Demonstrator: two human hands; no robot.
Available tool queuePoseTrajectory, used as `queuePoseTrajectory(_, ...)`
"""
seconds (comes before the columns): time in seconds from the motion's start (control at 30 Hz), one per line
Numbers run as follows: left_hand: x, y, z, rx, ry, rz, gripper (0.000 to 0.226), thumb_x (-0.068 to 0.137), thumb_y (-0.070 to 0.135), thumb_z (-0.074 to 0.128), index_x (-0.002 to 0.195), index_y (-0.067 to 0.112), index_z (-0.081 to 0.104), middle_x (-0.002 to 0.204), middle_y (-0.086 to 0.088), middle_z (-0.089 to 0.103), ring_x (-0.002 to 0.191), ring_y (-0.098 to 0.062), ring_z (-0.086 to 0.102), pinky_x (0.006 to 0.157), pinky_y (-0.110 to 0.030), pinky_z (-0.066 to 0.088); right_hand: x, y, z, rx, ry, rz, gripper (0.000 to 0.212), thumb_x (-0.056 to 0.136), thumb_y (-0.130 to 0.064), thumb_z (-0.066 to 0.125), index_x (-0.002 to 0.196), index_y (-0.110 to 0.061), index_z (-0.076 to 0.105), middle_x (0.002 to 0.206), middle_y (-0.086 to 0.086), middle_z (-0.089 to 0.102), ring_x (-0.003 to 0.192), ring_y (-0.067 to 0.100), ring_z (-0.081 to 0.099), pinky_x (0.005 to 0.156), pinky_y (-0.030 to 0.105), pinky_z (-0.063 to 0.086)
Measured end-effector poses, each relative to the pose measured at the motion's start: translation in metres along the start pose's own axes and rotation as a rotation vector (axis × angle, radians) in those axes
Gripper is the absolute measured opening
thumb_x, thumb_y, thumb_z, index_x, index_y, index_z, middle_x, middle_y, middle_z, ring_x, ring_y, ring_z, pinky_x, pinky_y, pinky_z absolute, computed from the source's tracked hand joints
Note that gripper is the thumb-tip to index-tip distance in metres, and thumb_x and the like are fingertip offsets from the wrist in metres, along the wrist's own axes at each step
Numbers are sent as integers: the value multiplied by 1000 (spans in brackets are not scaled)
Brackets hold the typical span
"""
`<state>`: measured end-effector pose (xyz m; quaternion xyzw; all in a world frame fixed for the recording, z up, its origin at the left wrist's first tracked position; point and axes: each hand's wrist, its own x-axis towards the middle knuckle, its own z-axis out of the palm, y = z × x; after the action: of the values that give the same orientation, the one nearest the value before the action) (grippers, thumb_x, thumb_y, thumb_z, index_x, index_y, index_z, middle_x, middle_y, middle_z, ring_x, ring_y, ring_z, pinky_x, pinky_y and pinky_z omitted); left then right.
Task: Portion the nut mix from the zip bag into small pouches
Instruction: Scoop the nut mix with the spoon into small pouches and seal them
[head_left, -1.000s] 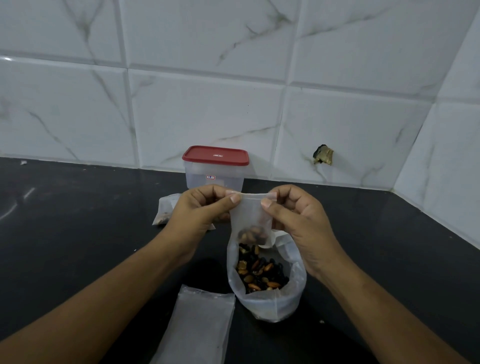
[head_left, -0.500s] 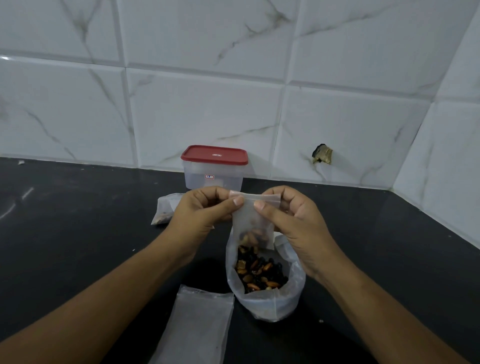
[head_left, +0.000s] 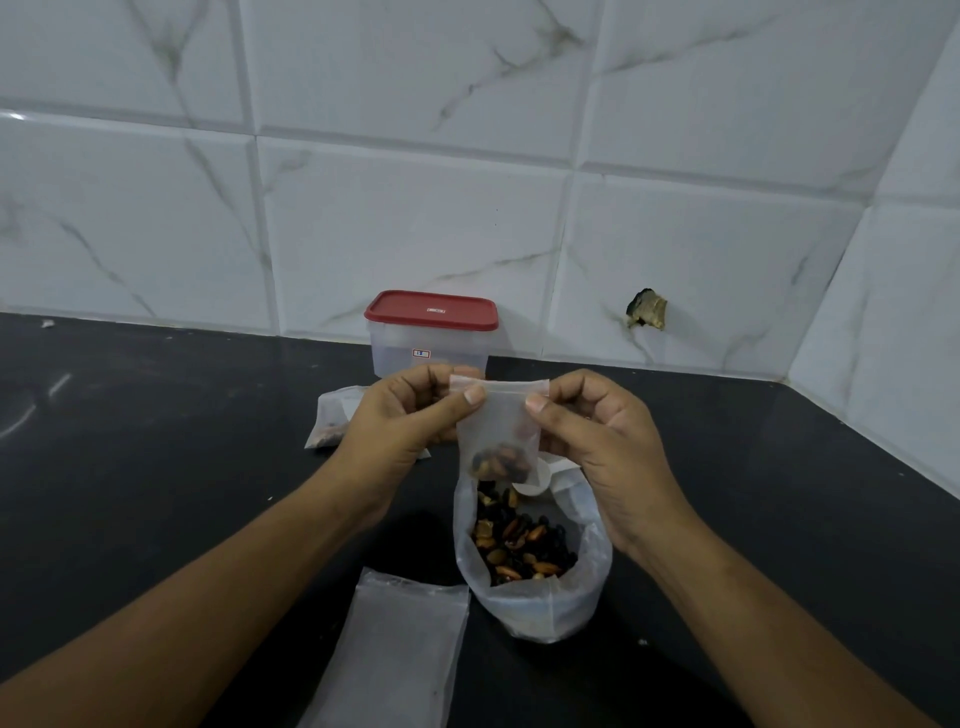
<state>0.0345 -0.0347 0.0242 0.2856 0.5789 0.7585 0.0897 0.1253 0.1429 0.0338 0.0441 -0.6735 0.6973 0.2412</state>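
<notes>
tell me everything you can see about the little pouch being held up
The small pouch is frosted, translucent plastic with a zip strip along its top. It hangs upright above the open zip bag. A small clump of brown and dark nut mix sits at its bottom; the rest looks empty. The left hand pinches its top left corner, the right hand its upper right edge. Whether the zip is sealed cannot be told.

Since 0.5 s ago: right hand (head_left: 602, 447) thumb slid toward 3 o'clock along small pouch (head_left: 493, 421) seal to its corner; top edge levelled.
</notes>
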Motion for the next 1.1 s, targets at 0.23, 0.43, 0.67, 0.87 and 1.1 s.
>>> queuePoseTrajectory(0.23, 1, -2, -3, 49, -50, -10, 23, 90, 16, 69, 104, -2, 71, 100, -18, 73, 93, -25, 70, 80, -31, 59, -3, 0, 4, -34, -104, 30, 4, 95, -6, 71, 97, -9, 71, 92, 11, 72, 87, 23, 69, 84, 39, 61)
queuePoseTrajectory(0.43, -1, -2, 1, 69, -74, -18, 22, 91, 15, 69, 105, -2, 71, 100, -14, 75, 96, -23, 72, 79, -26, 58, -1, 1, 3, -82, -66, -13, 12, 96, -4, 69, 91, -14, 73, 89, 6, 71, 87, 18, 69, 81, 32, 61)
queuePoseTrajectory(0.67, 0, 2, -1, 46, 18, 0, 6, 92, 9, 69, 91, 4, 71, 87, -8, 76, 79, -13, 72, 62, -16, 53, 2, 1, -4, 12, -25, 47, 10, 95, -6, 70, 90, -14, 73, 90, 11, 69, 87, 26, 65, 80, 44, 58)
queuePoseTrajectory(0.87, -3, 2, 2, 53, -94, 9, 28, 82, 16, 75, 96, -7, 70, 101, -25, 74, 93, -28, 72, 85, -32, 60, -2, -1, -2, -90, -104, 25, 5, 91, -6, 76, 93, -10, 75, 97, 16, 75, 90, 27, 72, 82, 45, 62)
queuePoseTrajectory(1.1, -5, 3, 5, 80, -127, 36, 29, 83, 16, 75, 96, -9, 71, 100, -23, 75, 97, -30, 73, 90, -35, 60, -3, 0, 0, -158, -113, -17, 4, 92, -5, 75, 93, -9, 77, 92, 13, 75, 90, 26, 72, 86, 44, 60)
